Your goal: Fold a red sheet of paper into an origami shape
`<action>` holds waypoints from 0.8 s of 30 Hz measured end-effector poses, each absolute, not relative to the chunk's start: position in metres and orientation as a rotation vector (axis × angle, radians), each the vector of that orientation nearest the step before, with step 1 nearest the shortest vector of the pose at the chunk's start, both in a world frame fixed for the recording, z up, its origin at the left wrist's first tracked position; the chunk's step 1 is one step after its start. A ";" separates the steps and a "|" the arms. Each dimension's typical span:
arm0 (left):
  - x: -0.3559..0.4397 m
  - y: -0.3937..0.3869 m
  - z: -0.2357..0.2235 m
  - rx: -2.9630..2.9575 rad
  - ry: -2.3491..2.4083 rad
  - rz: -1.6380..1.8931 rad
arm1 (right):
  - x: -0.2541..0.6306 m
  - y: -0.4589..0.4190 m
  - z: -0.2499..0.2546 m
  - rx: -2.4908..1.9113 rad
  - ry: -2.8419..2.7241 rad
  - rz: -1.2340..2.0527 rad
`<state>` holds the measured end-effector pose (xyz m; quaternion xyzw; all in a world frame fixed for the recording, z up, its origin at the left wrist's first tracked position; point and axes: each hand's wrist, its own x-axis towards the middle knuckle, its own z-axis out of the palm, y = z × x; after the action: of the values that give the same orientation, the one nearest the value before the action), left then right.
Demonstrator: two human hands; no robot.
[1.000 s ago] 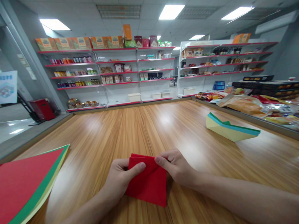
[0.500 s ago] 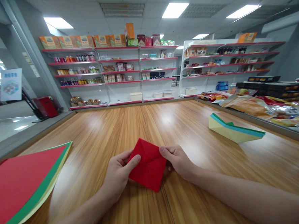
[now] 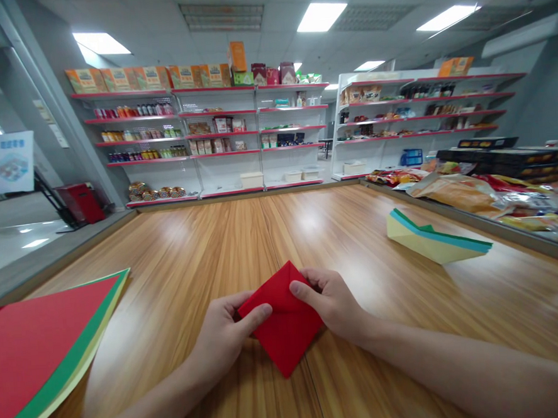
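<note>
A folded square of red paper (image 3: 287,334) is held between my two hands above the wooden table, one corner pointing down towards me. My left hand (image 3: 232,328) pinches its left corner, thumb on top and fingers beneath. At the upper right edge, my right hand (image 3: 332,303) grips it the same way, its thumb lying across the paper's face. Creases run over the red surface near the thumbs. The fingers under the paper are partly hidden.
On the left lies a stack of red, green and yellow paper sheets (image 3: 46,343). A folded paper boat (image 3: 432,244) in yellow, blue and green stands on the wooden table (image 3: 205,239) at the right. Snack packets (image 3: 457,192) lie beyond the right edge; stocked shelves (image 3: 222,133) rise behind.
The red paper has turned clockwise, so its top corner now lies further right and its lower corner points more towards me. My right thumb has moved further onto its face.
</note>
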<state>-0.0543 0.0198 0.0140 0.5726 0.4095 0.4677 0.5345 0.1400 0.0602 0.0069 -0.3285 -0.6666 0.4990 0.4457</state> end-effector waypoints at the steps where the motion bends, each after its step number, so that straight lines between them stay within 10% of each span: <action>1: -0.055 0.020 0.014 1.400 1.011 1.116 | 0.140 0.061 0.006 -0.818 -1.654 1.225; 24: -0.058 0.015 0.015 1.636 1.126 1.109 | 0.138 0.059 0.003 -0.779 -1.720 1.246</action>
<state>-0.0583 0.0155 0.0146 0.6528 0.4494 0.4423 0.4199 0.1384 0.0586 0.0032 -0.3115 -0.6879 0.4983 0.4260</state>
